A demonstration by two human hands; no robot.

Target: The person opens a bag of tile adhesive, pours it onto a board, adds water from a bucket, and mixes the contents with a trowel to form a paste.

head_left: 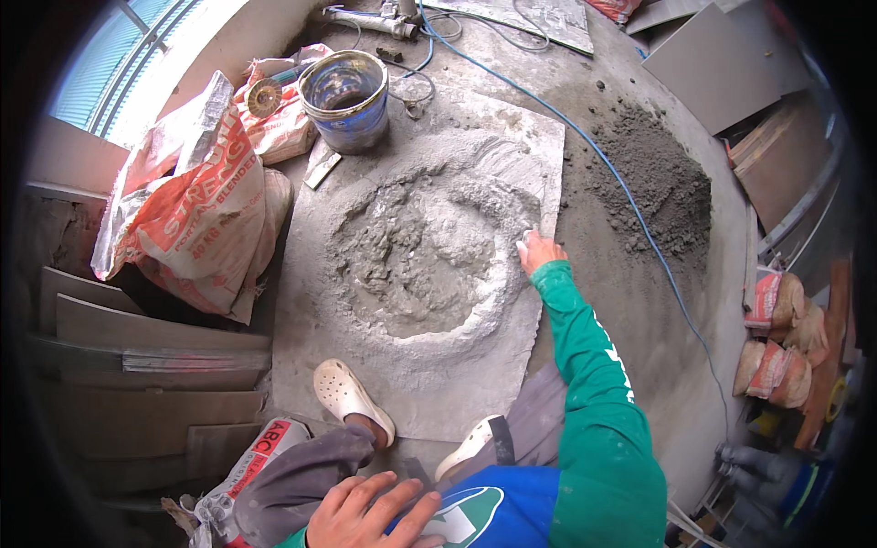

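My right hand reaches to the right rim of a ring of pale grey cement powder. Its fingers are curled closed, and what they grip is too hard to make out against the grey. Inside the ring lies a wet, lumpy grey mix, partly covered by dry powder on its right side. The ring sits on a flat, powder-dusted board. Low in the view, my left hand is held in front of my body, fingers spread, with nothing in it.
A blue bucket stands beyond the ring, beside an open cement sack and an angle grinder. A blue hose crosses the floor past a dark sand heap. Stacked panels line the left.
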